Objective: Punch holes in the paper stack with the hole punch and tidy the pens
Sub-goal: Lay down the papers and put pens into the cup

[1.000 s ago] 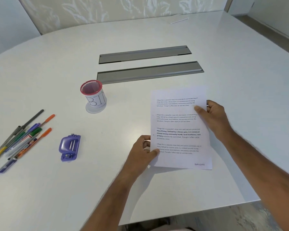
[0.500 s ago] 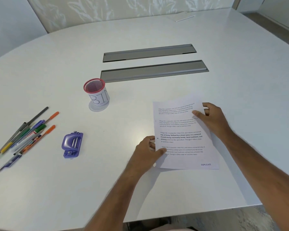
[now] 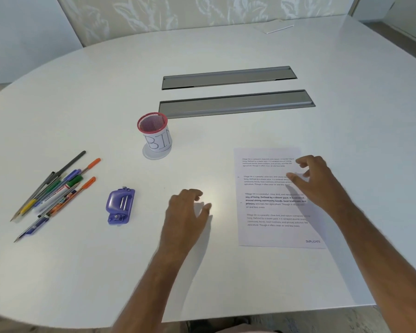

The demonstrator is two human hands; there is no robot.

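Both hands hover palm-down, fingers loosely spread, gripping nothing. Left hand (image 3: 186,210) is over bare table (image 3: 226,272); right hand (image 3: 315,181) above the paper stack (image 3: 267,210).

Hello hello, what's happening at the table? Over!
Left hand empty, between hole punch and paper stack. Right hand open over paper. Pens loose. Nothing blocking.

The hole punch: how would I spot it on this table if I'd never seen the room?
Start at the white table and find the loose pens on its left side. Just right of them, and nearer than the red mesh cup, lies the hole punch. It is the only purple, squat, blocky thing there.
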